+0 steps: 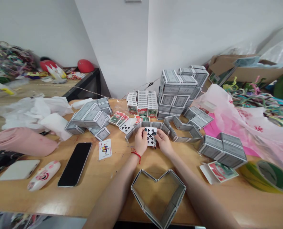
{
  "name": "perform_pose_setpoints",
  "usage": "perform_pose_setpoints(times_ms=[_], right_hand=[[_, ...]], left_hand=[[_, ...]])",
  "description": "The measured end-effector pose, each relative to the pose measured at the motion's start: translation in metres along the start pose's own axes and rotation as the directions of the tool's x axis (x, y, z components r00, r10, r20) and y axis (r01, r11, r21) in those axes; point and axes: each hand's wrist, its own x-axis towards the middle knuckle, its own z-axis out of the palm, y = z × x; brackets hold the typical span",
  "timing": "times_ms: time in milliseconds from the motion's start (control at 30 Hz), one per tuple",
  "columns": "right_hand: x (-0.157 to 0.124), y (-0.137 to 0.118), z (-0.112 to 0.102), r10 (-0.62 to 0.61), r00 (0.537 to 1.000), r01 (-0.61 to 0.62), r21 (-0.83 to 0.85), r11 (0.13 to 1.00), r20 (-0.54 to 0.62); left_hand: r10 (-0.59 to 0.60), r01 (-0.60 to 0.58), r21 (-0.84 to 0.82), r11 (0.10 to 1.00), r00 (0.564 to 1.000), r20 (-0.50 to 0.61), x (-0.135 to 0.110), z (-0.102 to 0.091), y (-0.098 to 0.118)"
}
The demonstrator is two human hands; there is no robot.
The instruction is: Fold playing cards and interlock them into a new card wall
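Between my two hands, over the middle of the table, is a nine of clubs playing card (pixel 151 136), its face toward me. My left hand (pixel 140 141) pinches its left edge, and my right hand (pixel 163 141) grips its right edge. Whether more cards lie behind it cannot be seen. Just beyond my hands stands a strip of joined cards (pixel 162 128), partly hidden by them. A heart-shaped frame (pixel 143 206) made of folded cards rests between my forearms. To the left, a joker card (pixel 105 149) lies flat.
Stacked card blocks (pixel 177 92) rise at the back right, beside rows of card boxes (pixel 142 101). More card blocks (pixel 90 116) sit at left. A phone (pixel 75 163), a mouse (pixel 44 175), an opened card box (pixel 218 172) and tape rolls (pixel 251 175) line the front.
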Motion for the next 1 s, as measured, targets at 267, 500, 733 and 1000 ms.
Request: perform_pose_setpoints(times_ms=[267,500,733,1000], right_hand=[[-0.002,-0.003,0.003,0.047,0.999,-0.046,-0.026,0.999,0.009],[-0.004,-0.007,0.004,0.025,0.999,-0.027,-0.056,0.998,-0.031],[-0.007,-0.009,0.009,0.055,0.998,-0.056,-0.064,0.996,-0.018],[-0.008,-0.003,0.017,-0.068,0.981,0.047,-0.118,0.992,-0.183]], left_hand=[[0.034,-0.030,0.077,0.997,0.998,-0.059,-0.002,0.003,0.000],[0.050,-0.049,0.039,0.998,0.998,-0.027,-0.005,0.003,-0.001],[0.046,-0.046,-0.009,0.999,0.999,-0.022,-0.007,0.005,-0.001],[0.056,-0.052,0.046,0.998,0.995,-0.087,-0.012,0.006,0.006]])
